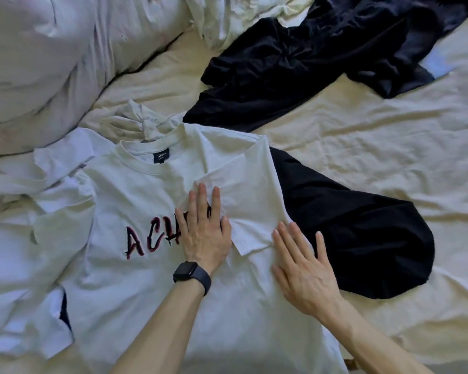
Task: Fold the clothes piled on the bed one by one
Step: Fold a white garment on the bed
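Observation:
A white T-shirt (135,201) with dark red and black lettering lies front-up on the bed, collar away from me. Its right sleeve (249,190) is folded inward over the chest. My left hand (203,228), with a black watch on the wrist, presses flat on the shirt's middle and covers part of the lettering. My right hand (303,268) lies flat, fingers spread, on the shirt's folded right edge, just below the sleeve hem. A black garment (362,238) lies partly under the shirt on the right.
More dark clothes (308,66) sprawl in a heap at the back. White garments (25,265) are bunched to the left, and a twisted white piece (146,125) sits above the collar. Pillows (38,63) fill the back left. The cream bed sheet (389,147) spreads to the right.

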A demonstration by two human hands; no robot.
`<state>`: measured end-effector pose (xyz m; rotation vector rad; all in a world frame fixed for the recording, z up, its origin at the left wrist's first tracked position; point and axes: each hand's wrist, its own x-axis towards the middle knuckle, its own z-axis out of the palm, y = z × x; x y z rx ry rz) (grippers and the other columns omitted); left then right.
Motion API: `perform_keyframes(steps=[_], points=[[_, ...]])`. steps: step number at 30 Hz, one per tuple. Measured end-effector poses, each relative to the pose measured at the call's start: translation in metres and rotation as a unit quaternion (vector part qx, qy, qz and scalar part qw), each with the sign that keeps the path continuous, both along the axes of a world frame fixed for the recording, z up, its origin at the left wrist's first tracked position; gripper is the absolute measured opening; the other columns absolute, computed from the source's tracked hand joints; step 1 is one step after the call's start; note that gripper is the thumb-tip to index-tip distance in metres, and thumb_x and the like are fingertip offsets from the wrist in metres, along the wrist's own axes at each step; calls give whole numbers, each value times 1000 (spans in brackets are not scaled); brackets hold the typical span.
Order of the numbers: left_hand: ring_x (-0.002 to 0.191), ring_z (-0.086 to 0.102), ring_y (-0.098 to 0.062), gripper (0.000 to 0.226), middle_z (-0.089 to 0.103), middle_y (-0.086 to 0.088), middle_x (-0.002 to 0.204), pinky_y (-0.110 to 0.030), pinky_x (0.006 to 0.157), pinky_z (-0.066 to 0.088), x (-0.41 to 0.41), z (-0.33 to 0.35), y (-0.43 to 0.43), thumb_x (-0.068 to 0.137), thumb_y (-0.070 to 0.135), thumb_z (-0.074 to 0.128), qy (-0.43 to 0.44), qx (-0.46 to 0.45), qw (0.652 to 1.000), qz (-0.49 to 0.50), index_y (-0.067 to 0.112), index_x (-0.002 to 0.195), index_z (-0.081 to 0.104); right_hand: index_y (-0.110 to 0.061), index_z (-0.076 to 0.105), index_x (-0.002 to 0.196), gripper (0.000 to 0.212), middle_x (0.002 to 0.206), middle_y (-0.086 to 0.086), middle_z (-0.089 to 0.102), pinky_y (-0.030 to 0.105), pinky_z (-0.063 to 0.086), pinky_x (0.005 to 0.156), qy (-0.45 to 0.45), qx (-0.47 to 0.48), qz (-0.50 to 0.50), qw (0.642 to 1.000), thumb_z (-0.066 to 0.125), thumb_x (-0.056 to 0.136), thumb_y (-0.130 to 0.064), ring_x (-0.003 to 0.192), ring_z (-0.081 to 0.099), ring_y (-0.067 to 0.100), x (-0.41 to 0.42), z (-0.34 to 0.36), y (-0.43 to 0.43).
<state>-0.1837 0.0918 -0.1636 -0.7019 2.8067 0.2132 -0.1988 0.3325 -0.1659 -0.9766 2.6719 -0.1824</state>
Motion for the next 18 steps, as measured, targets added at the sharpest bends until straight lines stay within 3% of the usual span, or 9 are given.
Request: perform_keyframes(steps=[3, 5, 8, 10, 13, 15, 18], points=[[155, -3, -22, 69, -4, -1, 168, -56, 122, -3, 8, 3, 16, 99, 50, 28, -2, 18, 999, -50, 28, 161, 6, -9, 49, 150, 59, 166, 12, 30, 64, 21, 120, 15, -13, -34, 999, 44, 101, -43, 156, 19, 30, -5, 13, -19], [155, -8, -23, 71, -17, 4, 166, -54, 121, -11, 15, -1, 21, 99, 59, 24, -53, 33, 994, -86, 32, 160, -1, -15, 48, 151, 56, 166, 12, 29, 62, 20, 121, 29, -49, -51, 997, 47, 102, -41, 156, 18, 30, -22, 20, -48], [155, -7, -22, 70, -14, 6, 166, -55, 121, -12, 25, -1, 19, 99, 61, 22, -84, 25, 993, -81, 32, 160, 3, -23, 25, 162, 62, 171, 9, 12, 58, 8, 124, 7, -59, -21, 998, 36, 105, -44, 158, 5, 26, -58, 21, -95], [155, -5, -21, 68, -10, 4, 167, -56, 122, -9, 35, 0, 10, 100, 58, 22, -78, 16, 994, -79, 30, 161, 6, -31, 0, 163, 62, 172, 4, -4, 56, -2, 125, -36, 1, 11, 999, 22, 107, -49, 157, -10, 21, -79, 10, -111], [153, -15, -18, 69, -18, 6, 165, -54, 122, -7, 65, 3, -17, 102, 54, 24, -71, 13, 997, -20, 30, 159, -8, -39, -22, 157, 64, 169, -4, -22, 54, -12, 123, -100, 108, 0, 989, 6, 103, -57, 153, -25, 16, -90, -6, -115], [154, -11, -19, 71, -10, 4, 167, -56, 122, 1, 93, 13, -47, 101, 52, 31, -48, 9, 998, 40, 32, 160, -3, -38, -23, 158, 65, 168, -4, -25, 56, -13, 122, -115, 137, -23, 984, 6, 102, -56, 154, -26, 20, -87, -7, -120], [154, 6, -26, 74, 10, -5, 168, -59, 120, 9, 136, 34, -107, 96, 50, 50, 23, -23, 991, 130, 33, 159, 17, -28, -2, 163, 65, 172, 5, -5, 62, 1, 123, -97, 98, -77, 987, 22, 104, -44, 157, -10, 29, -67, 11, -135]])
